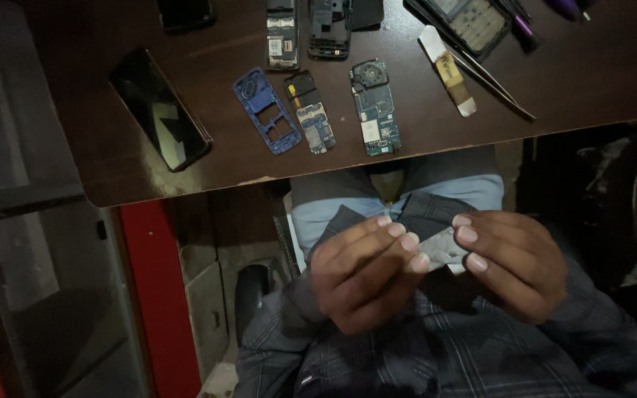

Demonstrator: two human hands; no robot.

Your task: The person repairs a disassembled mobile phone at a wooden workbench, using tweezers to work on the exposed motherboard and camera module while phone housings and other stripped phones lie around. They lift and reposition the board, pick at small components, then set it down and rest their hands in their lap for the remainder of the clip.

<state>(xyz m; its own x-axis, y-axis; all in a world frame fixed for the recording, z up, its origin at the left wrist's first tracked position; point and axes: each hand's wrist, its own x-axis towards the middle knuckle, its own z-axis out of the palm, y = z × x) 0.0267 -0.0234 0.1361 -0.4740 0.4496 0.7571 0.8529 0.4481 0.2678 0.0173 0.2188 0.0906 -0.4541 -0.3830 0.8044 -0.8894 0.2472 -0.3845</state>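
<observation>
Grey and thin, the little plate sits between my two hands, low over my lap and below the table edge. My left hand has its fingers curled in, with the tips pressed on the left end of the plate. My right hand is curled the same way and pinches the right end. So both hands are closed on it, and only the middle of the plate shows.

I think this is the looking-and-feeling step: I hold the plate up close and turn it over before I do more with it. I cannot tell what kind of part it is; it is too small and half hidden.

Up on the brown table lie a blue frame, a small board and a green board, side by side. A dark phone lies to their left. Tweezers lie to the right, well away from my hands.

A next move would need a soft grip, so the thin plate does not bend, and one hand free to reach up.
</observation>
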